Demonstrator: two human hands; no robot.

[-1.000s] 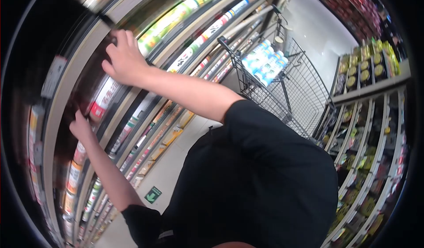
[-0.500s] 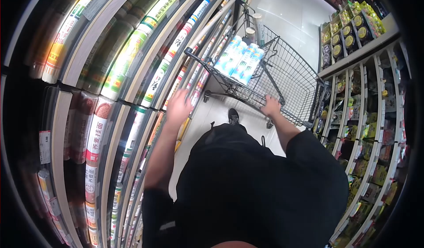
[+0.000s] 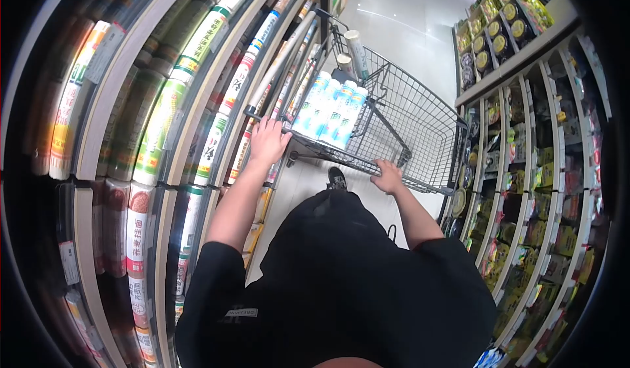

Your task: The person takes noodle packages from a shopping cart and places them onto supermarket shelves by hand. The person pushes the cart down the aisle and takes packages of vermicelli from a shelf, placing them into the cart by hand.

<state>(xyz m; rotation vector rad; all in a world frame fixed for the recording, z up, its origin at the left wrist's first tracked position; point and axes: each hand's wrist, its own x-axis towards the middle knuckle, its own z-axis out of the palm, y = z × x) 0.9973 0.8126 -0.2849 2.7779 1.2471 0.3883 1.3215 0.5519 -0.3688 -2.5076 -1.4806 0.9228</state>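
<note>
Biggest first: left shelf (image 3: 83, 217), outward of the left hand (image 3: 267, 143), stacked with noodle packs (image 3: 136, 230). Right shelf (image 3: 518, 60), well apart from the right hand (image 3: 388, 176), out past its fingers; full of small colourful bags (image 3: 535, 230). Pale floor (image 3: 407, 14) shows far ahead of both hands.

Shopping cart (image 3: 433, 128), sideways on, directly in front of the fingers; wire basket opens away from them. Right fingers bend over the near rim, holding it. Left fingers lie over the corner by the handle bar (image 3: 282, 61), slightly parted; can't tell how tight the grip is. Bar runs away from beside the left fingertips.

White-and-blue packs (image 3: 329, 112) stand in a bunch inside the cart, between the two hands and a bit ahead, nearer the left fingers, not touching them. Two pale tubes (image 3: 356, 50) sit further off, behind the bunch. Glare washes out some of the labels.

Smallest: dark shoe (image 3: 336, 178) on the floor, between the hands, lower than the fingers.
</note>
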